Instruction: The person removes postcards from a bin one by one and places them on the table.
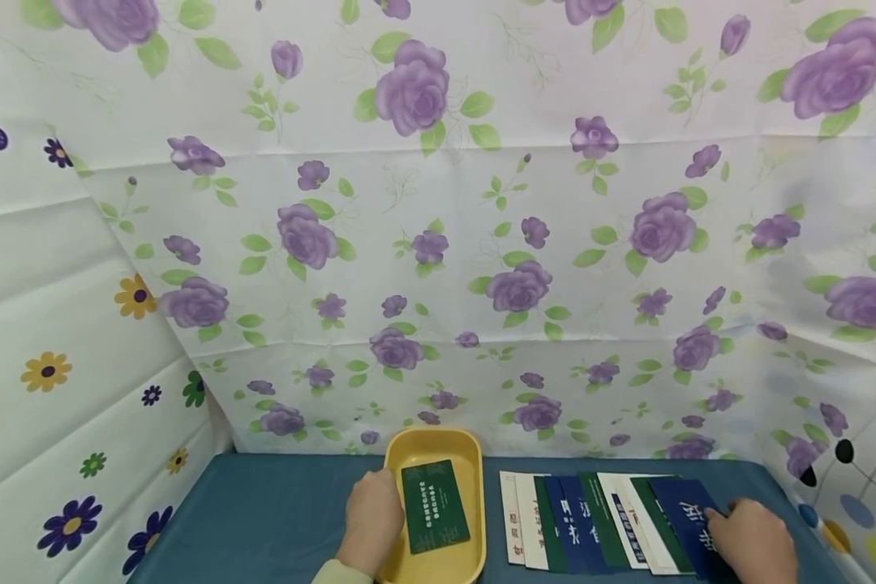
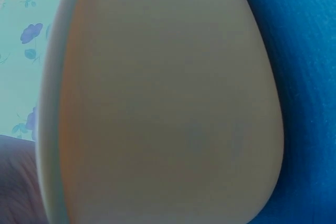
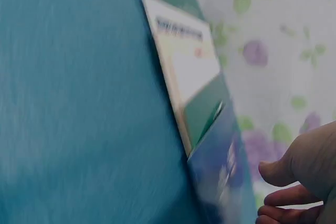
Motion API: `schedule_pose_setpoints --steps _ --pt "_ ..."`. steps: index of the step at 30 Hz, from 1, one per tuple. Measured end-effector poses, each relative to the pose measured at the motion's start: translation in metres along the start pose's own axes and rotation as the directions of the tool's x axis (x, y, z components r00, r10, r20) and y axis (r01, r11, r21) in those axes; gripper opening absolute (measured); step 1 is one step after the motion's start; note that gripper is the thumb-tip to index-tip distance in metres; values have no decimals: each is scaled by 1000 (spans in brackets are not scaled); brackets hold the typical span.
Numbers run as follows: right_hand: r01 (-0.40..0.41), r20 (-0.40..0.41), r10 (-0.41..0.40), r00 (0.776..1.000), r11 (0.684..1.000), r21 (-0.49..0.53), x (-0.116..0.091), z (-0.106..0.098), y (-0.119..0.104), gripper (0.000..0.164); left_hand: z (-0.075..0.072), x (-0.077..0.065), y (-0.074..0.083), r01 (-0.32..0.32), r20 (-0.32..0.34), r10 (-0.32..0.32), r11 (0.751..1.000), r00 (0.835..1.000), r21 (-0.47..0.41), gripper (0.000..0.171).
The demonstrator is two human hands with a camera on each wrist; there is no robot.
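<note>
A yellow plastic basin (image 1: 476, 487) stands on the table, with one dark green card (image 1: 435, 507) lying inside it. My left hand (image 1: 374, 519) grips the basin's left rim. The left wrist view is filled by the basin's wall (image 2: 168, 98), and only part of the hand shows at its lower left. To the right lies an overlapping row of cards in white, green and blue. At the row's right end is a dark blue card (image 1: 682, 511) with white lettering. My right hand (image 1: 755, 539) is over its right edge; in the right wrist view thumb and fingers are apart beside it.
A blue cloth covers the table (image 1: 285, 511). Behind it hangs a white curtain (image 1: 438, 284) with purple flowers, and more patterned sheets close off the left and right sides. The card row's left end holds white cards (image 1: 513, 519) near the basin.
</note>
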State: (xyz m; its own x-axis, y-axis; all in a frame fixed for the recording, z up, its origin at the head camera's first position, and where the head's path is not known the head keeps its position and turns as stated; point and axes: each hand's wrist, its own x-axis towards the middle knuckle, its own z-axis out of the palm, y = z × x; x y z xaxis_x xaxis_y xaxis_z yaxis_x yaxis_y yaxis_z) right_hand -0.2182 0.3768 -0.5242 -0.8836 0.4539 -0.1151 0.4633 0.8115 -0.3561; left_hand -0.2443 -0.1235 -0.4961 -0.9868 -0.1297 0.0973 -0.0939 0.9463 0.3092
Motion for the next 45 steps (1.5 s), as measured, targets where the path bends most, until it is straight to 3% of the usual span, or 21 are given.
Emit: schedule_pose_setpoints --steps 4,9,16,25,30,36,45 --pt "93 -119 -90 989 995 26 -9 -7 -28 60 0 0 0 -1 -4 1 1000 1000 1 17" --pt "207 -239 -188 953 977 58 -25 -14 -68 68 -2 0 2 -7 -21 7 1000 1000 9 17" --pt "354 -251 -320 913 930 102 -46 -15 -117 75 -2 -1 0 -13 -14 13 999 1000 29 16" --pt "499 -325 -435 839 855 144 -69 -6 -168 64 0 -2 -1 -10 -11 10 1000 1000 24 20" --pt "548 -332 -477 814 821 164 -79 2 -191 62 0 -1 0 -14 -39 15 999 999 31 18" --pt "573 -328 -500 801 799 183 -92 12 -215 64 -1 0 1 -8 -41 9 999 999 38 17" --pt "563 -252 -509 823 792 238 -112 25 -247 65 -1 -1 1 -11 -26 12 1000 1000 19 21"
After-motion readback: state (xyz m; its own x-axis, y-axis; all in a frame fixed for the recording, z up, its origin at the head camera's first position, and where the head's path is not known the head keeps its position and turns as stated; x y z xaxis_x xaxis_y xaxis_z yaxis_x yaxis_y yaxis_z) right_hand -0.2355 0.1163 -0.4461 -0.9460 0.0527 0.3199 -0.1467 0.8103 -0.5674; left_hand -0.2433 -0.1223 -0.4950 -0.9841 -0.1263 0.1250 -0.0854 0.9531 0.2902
